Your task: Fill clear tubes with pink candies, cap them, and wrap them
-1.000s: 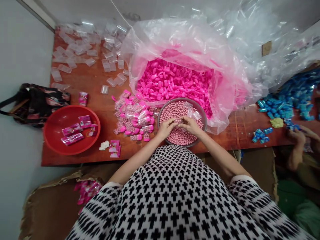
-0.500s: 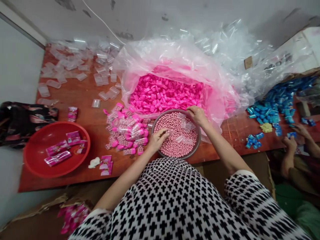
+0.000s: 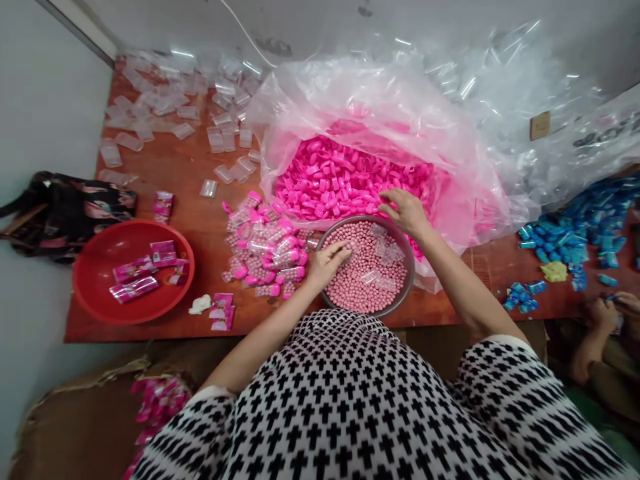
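A round grey bowl [image 3: 411, 277] full of small pink beads [image 3: 350, 287] stands in front of me, with several clear plastic pieces [image 3: 387, 252] lying on the beads. My left hand [image 3: 327, 263] is over the bowl's left side, its fingertips pinched together on something small that I cannot make out. Just beyond the far rim, my right hand [image 3: 407, 210] reaches to the edge of the heap of bright pink plastic caps [image 3: 330, 180], thumb and forefinger apart. These caps fill a large open translucent bag [image 3: 400, 100]. Left of the bowl lie bead-filled clear containers with pink caps [image 3: 267, 247].
A red basin [image 3: 90, 300] holding several pink packets [image 3: 135, 269] stands at the left. Clear empty containers [image 3: 145, 107] are scattered behind it. At the right lie blue packets [image 3: 555, 233], near another person's hands [image 3: 607, 310]. The wooden table's front edge [image 3: 160, 333] runs before me.
My right hand has gone from the bowl's far rim to the pink caps, and its fingers have spread. My left hand stays pinched over the beads. The whole view has shifted.
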